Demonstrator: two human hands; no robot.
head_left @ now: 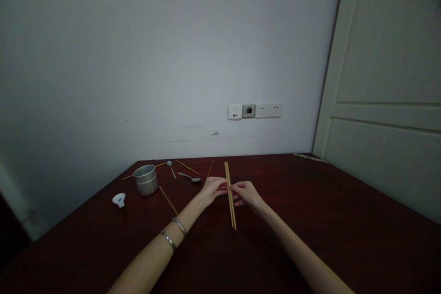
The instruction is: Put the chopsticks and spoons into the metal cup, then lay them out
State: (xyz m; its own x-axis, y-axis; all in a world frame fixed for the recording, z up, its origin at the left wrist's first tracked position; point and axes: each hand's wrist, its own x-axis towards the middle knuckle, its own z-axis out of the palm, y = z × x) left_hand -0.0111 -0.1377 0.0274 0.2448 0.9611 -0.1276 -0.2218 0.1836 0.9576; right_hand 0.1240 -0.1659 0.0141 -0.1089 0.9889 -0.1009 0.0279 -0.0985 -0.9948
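Note:
A pair of pale wooden chopsticks [231, 206] is held side by side above the dark red table [303, 234], their far ends pointing toward the wall. From the left, my left hand [214, 188] is closed on them near their middle. My right hand [246, 194] grips them from the other side, thumb and fingers pinched at about the same height. Parts of the fingers are hidden behind the sticks. Just beyond my left hand lies a single darker chopstick [210, 168], partly covered by that hand.
To the left stand a metal cup [146, 180] and a white ceramic spoon [119, 199]. Two metal spoons, one a nearer spoon [195, 179], lie among loose chopsticks, including one chopstick [168, 200] by my left forearm. A wall with sockets [268, 110] rises behind; a pale door [386, 101] stands right.

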